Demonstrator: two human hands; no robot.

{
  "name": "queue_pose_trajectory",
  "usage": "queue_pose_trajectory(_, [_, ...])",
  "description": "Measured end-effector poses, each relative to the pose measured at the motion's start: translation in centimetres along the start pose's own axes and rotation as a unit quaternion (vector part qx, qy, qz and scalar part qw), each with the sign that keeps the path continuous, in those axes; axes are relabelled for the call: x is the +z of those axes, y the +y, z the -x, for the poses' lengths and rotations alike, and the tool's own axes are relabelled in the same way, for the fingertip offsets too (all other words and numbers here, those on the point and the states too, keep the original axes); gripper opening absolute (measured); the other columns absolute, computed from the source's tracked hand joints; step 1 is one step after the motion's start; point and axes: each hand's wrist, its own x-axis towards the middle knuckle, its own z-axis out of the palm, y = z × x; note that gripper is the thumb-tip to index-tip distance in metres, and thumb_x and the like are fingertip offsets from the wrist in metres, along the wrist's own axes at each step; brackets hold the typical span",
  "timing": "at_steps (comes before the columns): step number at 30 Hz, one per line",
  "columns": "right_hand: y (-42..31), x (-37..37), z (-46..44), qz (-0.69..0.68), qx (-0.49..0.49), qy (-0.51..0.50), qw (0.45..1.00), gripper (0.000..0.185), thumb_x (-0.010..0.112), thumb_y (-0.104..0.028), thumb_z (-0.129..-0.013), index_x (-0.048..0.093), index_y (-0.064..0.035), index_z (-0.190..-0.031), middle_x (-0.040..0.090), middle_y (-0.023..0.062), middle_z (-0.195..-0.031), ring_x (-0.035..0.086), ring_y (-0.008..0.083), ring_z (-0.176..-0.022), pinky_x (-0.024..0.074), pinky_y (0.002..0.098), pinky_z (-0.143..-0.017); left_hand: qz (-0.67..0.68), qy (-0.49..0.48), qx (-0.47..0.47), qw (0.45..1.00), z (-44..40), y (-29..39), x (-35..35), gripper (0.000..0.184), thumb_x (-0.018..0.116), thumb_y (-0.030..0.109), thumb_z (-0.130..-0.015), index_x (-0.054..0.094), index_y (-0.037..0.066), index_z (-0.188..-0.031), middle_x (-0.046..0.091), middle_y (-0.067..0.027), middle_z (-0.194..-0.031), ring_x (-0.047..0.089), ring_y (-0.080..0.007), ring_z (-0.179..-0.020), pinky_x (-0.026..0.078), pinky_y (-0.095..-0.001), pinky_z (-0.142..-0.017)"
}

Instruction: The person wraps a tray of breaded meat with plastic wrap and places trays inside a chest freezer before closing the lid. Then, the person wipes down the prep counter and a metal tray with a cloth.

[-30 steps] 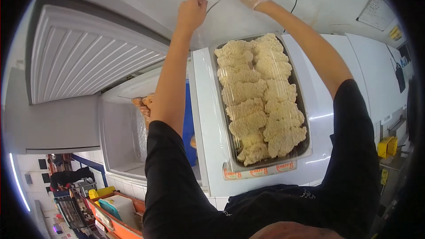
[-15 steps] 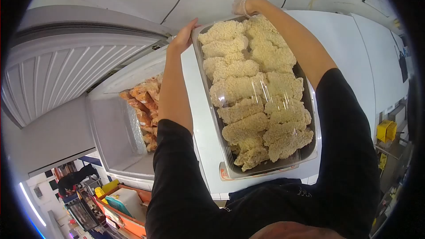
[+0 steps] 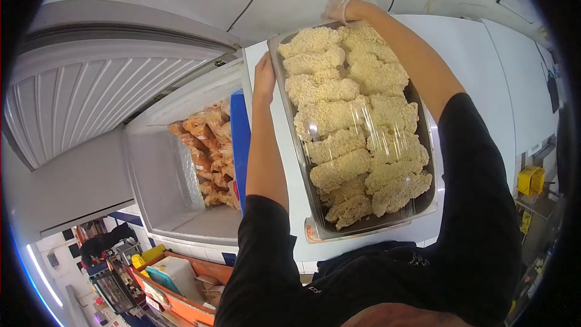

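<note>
A deep metal tray (image 3: 301, 163) of pale, crumb-coated meat pieces (image 3: 339, 115) lies on a white surface, slightly tilted in view. Clear plastic wrap (image 3: 396, 145) stretches over it, with shiny streaks across the lower half. My bare left hand (image 3: 264, 79) is closed against the tray's left side near the far corner. At the far rim is my right hand (image 3: 350, 9) in a thin clear glove. Its fingers curl by the edge, and what they hold is hidden.
Left of the tray, an open chest freezer (image 3: 157, 175) holds several bags of orange-coloured food (image 3: 209, 151). Beside my left forearm is a blue panel (image 3: 240, 139). An orange crate (image 3: 181, 303) stands lower left. A ribbed lid (image 3: 109, 97) rises behind the freezer.
My left hand has slid from the far left corner down along the tray's side, its fingers drawing in. The right hand stays at the far rim. A blue panel shows beside my left forearm.
</note>
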Motion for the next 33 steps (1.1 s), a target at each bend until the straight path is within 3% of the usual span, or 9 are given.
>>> queue_pose_trajectory(5, [1.4, 0.2, 3.9, 0.228, -0.212, 0.13, 0.941, 0.063, 0.067, 0.009, -0.082, 0.057, -0.0086, -0.142, 0.067, 0.0174, -0.112, 0.06, 0.0317, -0.116, 0.0563, 0.0421, -0.097, -0.003, 0.013, 0.055, 0.998, 2.1, -1.5, -0.4, 0.04, 0.049, 0.028, -0.111, 0.067, -0.002, -0.131, 0.072, -0.0055, -0.119, 0.064, -0.0153, -0.109, 0.048, -0.0336, -0.1])
queue_pose_trajectory(9, [2.5, 2.0, 3.0, 0.245, -0.278, 0.266, 0.89, 0.039, 0.067, -0.005, -0.091, 0.066, -0.0094, -0.13, 0.07, 0.0162, -0.104, 0.066, 0.0322, -0.106, 0.0569, 0.0432, -0.09, 0.045, 0.031, 0.083, 0.995, 5.4, -0.3, -0.3, 0.039, 0.051, 0.026, -0.11, 0.065, 0.002, -0.137, 0.067, -0.0102, -0.135, 0.062, -0.0185, -0.124, 0.042, -0.0327, -0.112])
queue_pose_trajectory(11, [-0.3, 0.1, 5.9, 0.143, -0.047, 0.232, 0.961, 0.023, 0.063, -0.025, -0.101, 0.071, -0.0064, -0.113, 0.07, 0.0123, -0.089, 0.066, 0.0294, -0.087, 0.0544, 0.0414, -0.08, 0.064, 0.023, 0.069, 0.995, 8.1, 0.1, -0.9, 0.04, 0.052, 0.026, -0.109, 0.064, 0.002, -0.139, 0.064, -0.0119, -0.14, 0.06, -0.0194, -0.128, 0.04, -0.0327, -0.115])
queue_pose_trajectory(14, [-2.6, -0.4, 18.3, -0.102, -0.158, 0.389, 0.902, 0.033, 0.06, -0.032, -0.098, 0.064, 0.0006, -0.1, 0.068, 0.0263, -0.089, 0.068, 0.0435, -0.084, 0.053, 0.0506, -0.076, -0.067, -0.035, 0.087, 0.993, 16.3, 0.0, -2.6, 0.043, 0.054, 0.024, -0.109, 0.058, 0.0, -0.144, 0.061, -0.0152, -0.145, 0.059, -0.0232, -0.131, 0.042, -0.0342, -0.113])
queue_pose_trajectory(18, [-3.3, 6.5, 37.9, -0.195, -0.111, 0.365, 0.904, 0.035, 0.057, -0.034, -0.105, 0.066, -0.0036, -0.092, 0.058, 0.0032, -0.075, 0.053, 0.0148, -0.07, 0.0442, 0.0335, -0.066, -0.057, 0.013, -0.021, 0.998, 31.2, -4.6, -4.9, 0.048, 0.057, 0.017, -0.107, 0.045, 0.0, -0.15, 0.064, -0.0147, -0.132, 0.063, -0.0237, -0.12, 0.049, -0.0345, -0.103])
queue_pose_trajectory(22, [-5.7, 17.7, 51.5, -0.607, 0.084, 0.042, 0.789, 0.024, 0.067, -0.03, -0.101, 0.067, -0.0074, -0.091, 0.061, -0.0002, -0.071, 0.057, 0.0076, -0.063, 0.046, 0.0246, -0.055, 0.051, 0.013, -0.091, 0.994, 44.9, -12.7, -4.2, 0.039, 0.058, 0.016, -0.107, 0.047, 0.0, -0.141, 0.064, -0.0133, -0.127, 0.063, -0.0211, -0.114, 0.05, -0.0347, -0.099])
queue_pose_trajectory(25, [-9.8, 24.8, 54.4, -0.642, 0.142, -0.102, 0.746, 0.03, 0.066, -0.033, -0.102, 0.069, -0.0035, -0.099, 0.066, 0.004, -0.079, 0.063, 0.0143, -0.063, 0.0541, 0.0301, -0.058, 0.06, -0.01, -0.062, 0.996, 49.8, -14.3, -0.2, 0.041, 0.064, 0.018, -0.105, 0.047, -0.001, -0.137, 0.065, -0.0135, -0.123, 0.063, -0.0193, -0.112, 0.049, -0.0355, -0.1])
queue_pose_trajectory(28, [-13.8, 30.2, 54.4, -0.791, 0.218, -0.033, 0.571, 0.026, 0.066, -0.027, -0.102, 0.065, -0.0015, -0.108, 0.07, 0.0092, -0.095, 0.07, 0.0198, -0.076, 0.0582, 0.034, -0.073, -0.06, -0.004, -0.025, 0.998, 50.8, -15.7, 0.4, 0.036, 0.067, 0.025, -0.105, 0.056, -0.004, -0.124, 0.069, -0.0134, -0.112, 0.062, -0.0153, -0.104, 0.049, -0.0309, -0.091])
queue_pose_trajectory(33, [-11.7, 35.6, 53.4, -0.796, 0.209, 0.098, 0.559, 0.026, 0.064, -0.02, -0.102, 0.062, 0.0011, -0.117, 0.07, 0.0138, -0.107, 0.07, 0.0238, -0.092, 0.0585, 0.0378, -0.087, -0.096, -0.001, 0.014, 0.995, 50.8, -16.0, -0.3, 0.034, 0.067, 0.027, -0.104, 0.058, -0.004, -0.114, 0.068, -0.011, -0.096, 0.059, -0.0135, -0.085, 0.049, -0.031, -0.076])
